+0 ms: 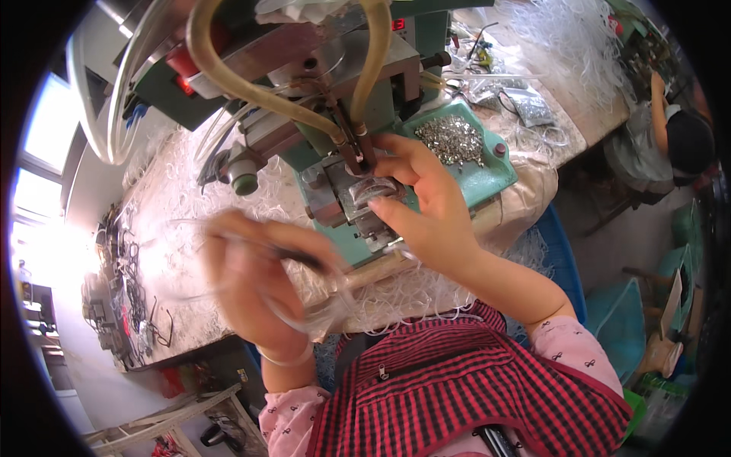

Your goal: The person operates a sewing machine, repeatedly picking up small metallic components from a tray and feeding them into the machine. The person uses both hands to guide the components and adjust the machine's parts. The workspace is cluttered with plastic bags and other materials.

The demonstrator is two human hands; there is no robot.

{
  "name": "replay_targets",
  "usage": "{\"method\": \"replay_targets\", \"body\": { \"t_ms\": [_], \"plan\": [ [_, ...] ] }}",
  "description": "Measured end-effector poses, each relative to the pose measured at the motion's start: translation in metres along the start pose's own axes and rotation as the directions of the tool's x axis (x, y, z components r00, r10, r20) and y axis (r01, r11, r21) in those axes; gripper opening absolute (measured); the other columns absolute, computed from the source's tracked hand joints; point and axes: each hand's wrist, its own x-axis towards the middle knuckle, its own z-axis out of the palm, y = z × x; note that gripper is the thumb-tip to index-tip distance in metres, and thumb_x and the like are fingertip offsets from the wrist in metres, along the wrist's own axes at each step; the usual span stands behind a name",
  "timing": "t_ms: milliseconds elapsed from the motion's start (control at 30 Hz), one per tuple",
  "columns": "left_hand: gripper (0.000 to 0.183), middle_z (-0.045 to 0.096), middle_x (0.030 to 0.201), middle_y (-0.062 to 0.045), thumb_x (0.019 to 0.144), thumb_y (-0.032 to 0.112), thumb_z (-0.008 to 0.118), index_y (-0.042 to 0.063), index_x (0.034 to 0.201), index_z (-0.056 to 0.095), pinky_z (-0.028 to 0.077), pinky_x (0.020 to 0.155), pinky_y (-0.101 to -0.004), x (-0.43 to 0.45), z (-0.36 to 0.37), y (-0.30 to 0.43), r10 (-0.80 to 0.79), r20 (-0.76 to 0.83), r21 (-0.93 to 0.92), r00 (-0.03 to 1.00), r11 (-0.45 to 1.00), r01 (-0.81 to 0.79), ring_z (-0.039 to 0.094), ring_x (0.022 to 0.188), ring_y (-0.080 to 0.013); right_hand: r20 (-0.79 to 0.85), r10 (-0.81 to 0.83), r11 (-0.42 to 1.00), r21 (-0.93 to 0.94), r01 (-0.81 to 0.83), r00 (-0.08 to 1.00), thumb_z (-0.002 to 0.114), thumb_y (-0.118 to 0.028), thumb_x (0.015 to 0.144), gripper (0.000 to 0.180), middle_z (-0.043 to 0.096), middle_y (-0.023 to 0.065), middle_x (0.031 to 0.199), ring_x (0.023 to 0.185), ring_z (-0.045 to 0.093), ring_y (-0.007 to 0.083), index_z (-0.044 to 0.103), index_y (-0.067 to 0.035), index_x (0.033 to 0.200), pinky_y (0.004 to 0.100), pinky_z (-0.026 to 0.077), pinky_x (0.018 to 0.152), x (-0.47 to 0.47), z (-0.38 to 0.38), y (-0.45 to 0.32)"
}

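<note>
In front of me, my right hand [437, 211] reaches to the work point of a bench machine [400, 63]. Its thumb lies at the metal fixture block [348, 197], and its fingers curl beside the two dark machine tips [355, 157]. A curved, shiny piece [374, 189] sits between thumb and fingers; whether they grip it cannot be seen. To the left, my left hand [257, 274] is blurred by motion, its fingers closed around a clear plastic strand [191, 221]. A slim dark object [300, 257] shows across its fingers, too blurred to name.
A green tray [485, 183] holds a heap of small metal parts [451, 140]. Yellowed hoses [245, 85] arch over the fixture. Clear plastic strands [571, 34] litter the worktable [188, 320]. Dark eyeglass frames [131, 274] lie at left. Another person [685, 137] sits at far right.
</note>
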Motion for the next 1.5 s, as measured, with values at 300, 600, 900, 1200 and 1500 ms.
{"method": "replay_targets", "body": {
  "t_ms": [300,600,900,1200,1500],
  "plan": [
    [0.023,0.067,0.075,-0.029,0.107,0.025,0.032,0.004,0.110,0.038,0.051,0.042,-0.0312,-0.006,0.009,0.009,-0.149,-0.095,-0.167,0.984,0.977,0.132,0.062,0.049,-0.0293,-0.011,-0.054,0.988,-0.145,0.051,0.998,0.075,-0.004,0.084,0.052,0.069,0.0071,0.099,0.094,0.063,0.0129,0.054,0.001,0.131,0.0286,0.049,0.086,0.017,-0.004,0.010],
    [0.039,0.065,0.079,-0.024,0.108,0.028,0.029,0.000,0.123,0.051,0.046,0.052,-0.0267,-0.003,0.007,0.024,0.388,-0.201,0.184,0.900,0.917,-0.354,0.049,0.045,-0.0211,-0.093,-0.306,0.901,-0.350,0.257,0.947,0.077,-0.006,0.083,0.012,0.071,0.0089,0.095,0.088,0.068,0.0233,0.074,-0.002,0.094,0.0318,0.053,0.077,0.013,-0.009,0.034],
    [0.017,0.070,0.079,-0.018,0.104,0.016,0.045,-0.001,0.104,0.045,0.050,0.049,-0.0258,0.043,0.003,-0.006,0.351,-0.328,0.312,0.877,0.916,-0.250,0.062,0.050,-0.0216,-0.166,-0.163,0.982,-0.125,0.143,0.973,0.077,-0.004,0.084,0.035,0.072,0.0080,0.097,0.093,0.068,0.0143,0.066,0.001,0.117,0.0284,0.053,0.084,0.007,-0.003,0.039],
    [0.011,0.070,0.082,-0.024,0.107,0.011,0.034,0.001,0.108,0.038,0.054,0.050,-0.0270,0.042,-0.005,-0.002,0.302,-0.242,0.347,0.922,0.914,-0.208,0.063,0.051,-0.0217,-0.140,0.014,0.986,0.169,0.010,0.990,0.069,0.001,0.089,0.049,0.066,0.0121,0.122,0.108,0.064,0.0159,0.052,0.004,0.135,0.0290,0.050,0.095,0.008,0.007,0.026],
    [0.025,0.066,0.079,-0.024,0.106,0.025,0.043,0.001,0.113,0.051,0.045,0.044,-0.0294,-0.026,0.024,-0.016,-0.652,0.526,-0.322,0.546,0.442,0.837,0.061,0.054,-0.0248,-0.072,-0.276,0.819,-0.539,0.195,0.959,0.059,0.001,0.089,0.044,0.067,0.0098,0.129,0.123,0.060,0.0231,0.060,-0.004,0.134,0.0350,0.045,0.105,0.015,-0.057,0.006]
  ]
}}
